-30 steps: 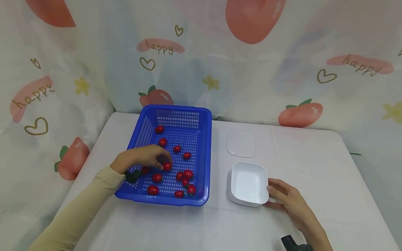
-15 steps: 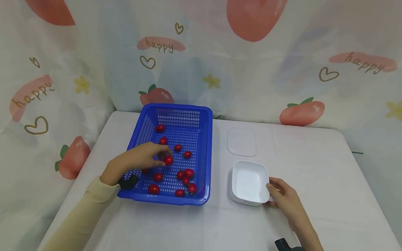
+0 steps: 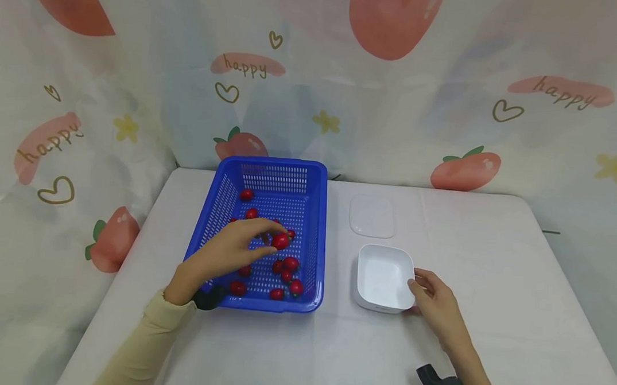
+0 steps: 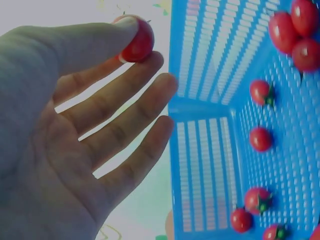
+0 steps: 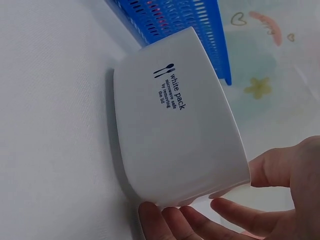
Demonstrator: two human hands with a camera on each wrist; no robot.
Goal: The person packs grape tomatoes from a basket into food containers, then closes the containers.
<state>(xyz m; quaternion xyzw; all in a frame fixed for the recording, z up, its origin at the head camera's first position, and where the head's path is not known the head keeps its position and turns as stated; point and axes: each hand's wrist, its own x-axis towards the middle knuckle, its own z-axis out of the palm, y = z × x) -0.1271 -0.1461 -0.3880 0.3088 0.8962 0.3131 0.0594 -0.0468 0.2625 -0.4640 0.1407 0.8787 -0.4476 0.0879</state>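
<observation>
Left hand (image 3: 233, 249) pinches a small red cherry tomato (image 3: 280, 240) over the blue plastic basket (image 3: 314, 238); to its right, the right hand (image 3: 435, 301) grips the white square plastic container (image 3: 383, 276).

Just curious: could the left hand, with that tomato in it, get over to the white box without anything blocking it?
Probably yes. The left hand pinches the tomato above the basket, and the white box sits open beside it, lid off.
</observation>
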